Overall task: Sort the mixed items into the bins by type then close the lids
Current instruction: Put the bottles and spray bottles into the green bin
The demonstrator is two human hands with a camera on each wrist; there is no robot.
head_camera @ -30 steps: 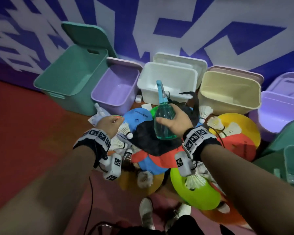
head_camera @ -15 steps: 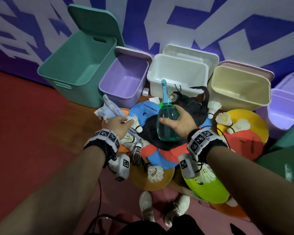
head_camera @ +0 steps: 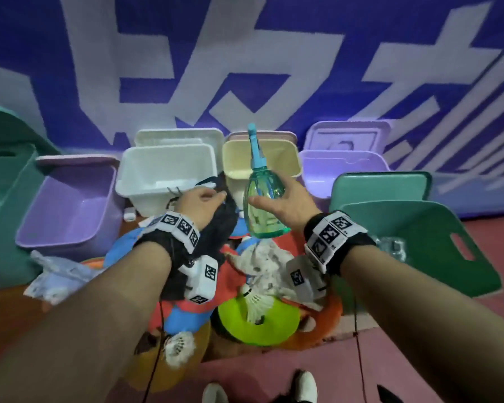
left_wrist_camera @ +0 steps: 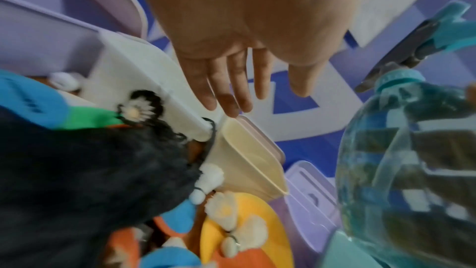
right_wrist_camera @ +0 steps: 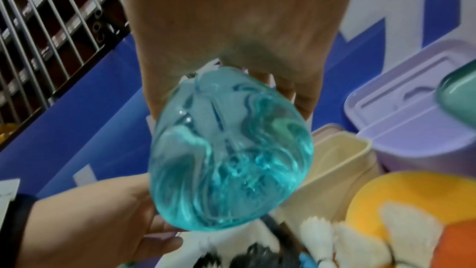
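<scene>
My right hand grips a clear teal spray bottle round its belly and holds it upright in the air, in front of the cream bin. The right wrist view shows the bottle's base with the thumb and fingers wrapped round it. My left hand hovers beside it with straight fingers and holds nothing. It is above a black knitted cloth near the white bin. Below lies the mixed pile: coloured discs, shuttlecocks and a white lace cloth.
Open bins stand in an arc along the blue wall: teal, purple, white, cream, a second purple, and a teal bin at the right with clear items inside. A pale cloth lies left. My shoes are below.
The right hand has lifted the spray bottle off the pile and carried it up and to the right, before the cream bin. The left hand has left the shuttlecocks and moved over the black cloth.
</scene>
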